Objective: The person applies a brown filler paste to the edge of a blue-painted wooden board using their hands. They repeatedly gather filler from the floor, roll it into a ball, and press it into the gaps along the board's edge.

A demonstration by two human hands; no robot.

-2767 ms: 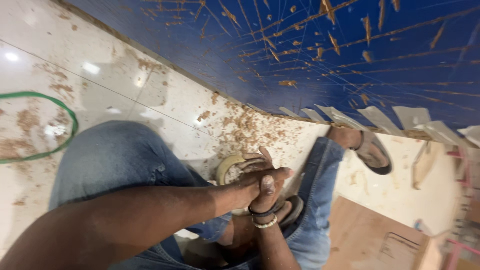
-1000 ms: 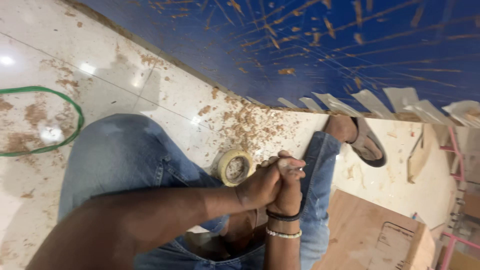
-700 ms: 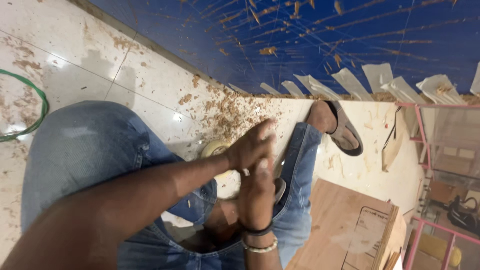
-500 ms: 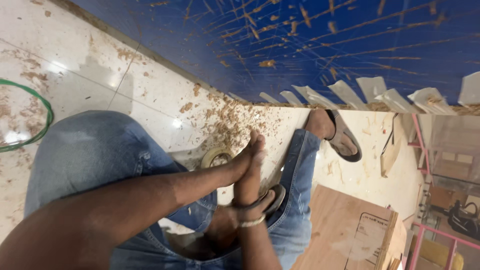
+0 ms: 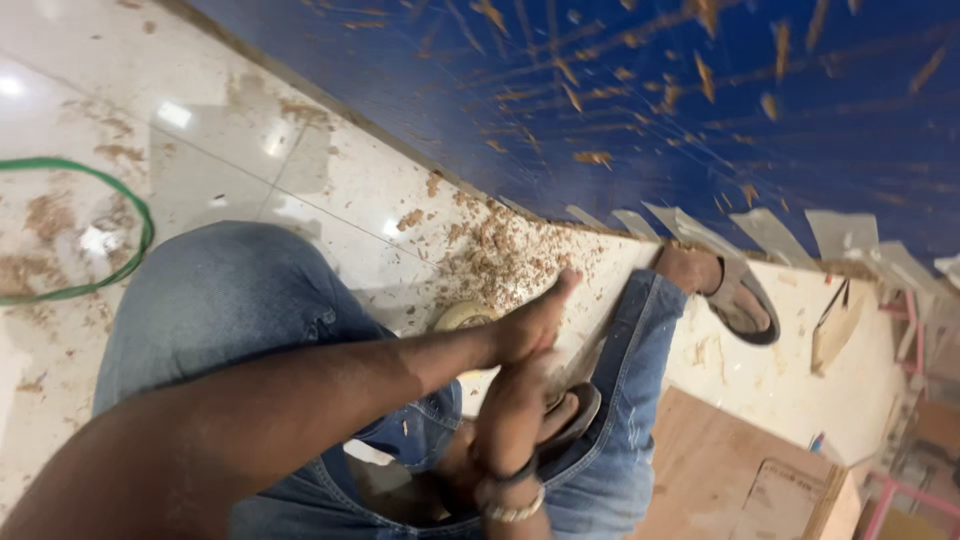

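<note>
I sit on a tiled floor in blue jeans point(image 5: 230, 310). My left hand point(image 5: 535, 318) reaches in from the lower left with its fingers stretched out. My right hand point(image 5: 508, 412), with a dark band and a metal bracelet at the wrist, rises from below, and its palm lies flat against the left palm. Neither hand holds anything that I can see. A roll of pale yellow tape point(image 5: 460, 316) lies on the floor just behind the hands, partly hidden by the left hand.
A blue board point(image 5: 700, 110) strewn with wood chips lies ahead, with pale tape strips point(image 5: 690, 228) along its edge and sawdust point(image 5: 500, 255) beside it. A green cord loop point(image 5: 125, 215) lies left. My sandalled foot point(image 5: 735, 295) and a plywood sheet point(image 5: 730, 470) are right.
The hands were clasped together over the tape roll a second ago. They have since flattened palm to palm and slid against each other. The view has shifted slightly.
</note>
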